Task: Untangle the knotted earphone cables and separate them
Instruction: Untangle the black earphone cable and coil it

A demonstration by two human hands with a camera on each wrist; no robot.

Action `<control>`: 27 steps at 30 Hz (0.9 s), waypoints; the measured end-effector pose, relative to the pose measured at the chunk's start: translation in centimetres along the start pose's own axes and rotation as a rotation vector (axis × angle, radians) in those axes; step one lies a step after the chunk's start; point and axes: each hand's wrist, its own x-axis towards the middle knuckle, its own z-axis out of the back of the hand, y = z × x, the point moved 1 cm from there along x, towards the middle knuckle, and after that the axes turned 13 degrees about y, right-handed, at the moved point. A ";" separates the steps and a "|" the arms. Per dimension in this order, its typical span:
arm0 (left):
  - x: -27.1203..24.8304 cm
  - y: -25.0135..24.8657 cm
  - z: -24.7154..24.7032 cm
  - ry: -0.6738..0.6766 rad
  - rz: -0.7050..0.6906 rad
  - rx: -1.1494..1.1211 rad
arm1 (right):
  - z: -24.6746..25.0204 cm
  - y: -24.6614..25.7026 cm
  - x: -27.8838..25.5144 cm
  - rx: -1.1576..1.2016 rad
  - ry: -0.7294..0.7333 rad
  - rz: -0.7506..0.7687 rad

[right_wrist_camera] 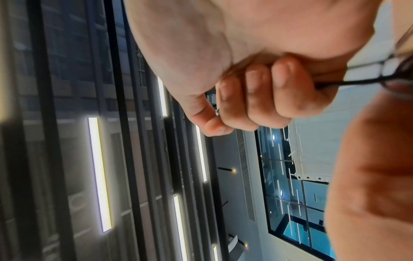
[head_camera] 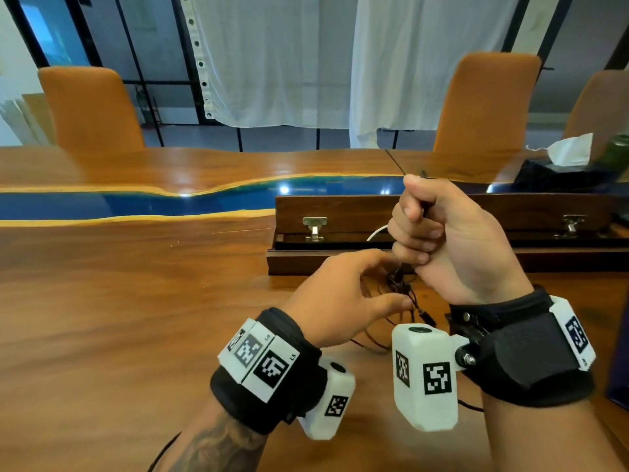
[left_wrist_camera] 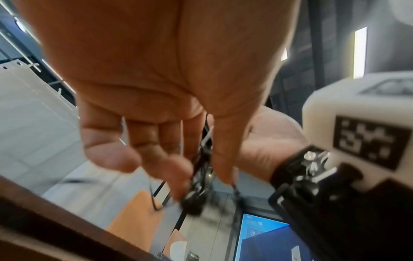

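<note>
The right hand [head_camera: 452, 240] is a tight fist around the black cables [head_camera: 403, 291], held up at 2 o'clock from the left hand [head_camera: 343, 298], whose bent fingers pinch the knot over the table [head_camera: 136, 301]

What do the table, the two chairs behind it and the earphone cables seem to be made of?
Table: probably polished wood, with visible grain and glossy reflections; its blue strip looks like resin.
Chairs: orange backs, matte and soft-looking, likely fabric.
Earphone cables: thin, black and flexible, apparently plastic- or rubber-coated.
</note>
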 end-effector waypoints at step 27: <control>-2.0 0.5 4.9 -0.486 -0.190 -0.273 | 0.3 -0.1 -0.2 -1.240 -0.168 0.200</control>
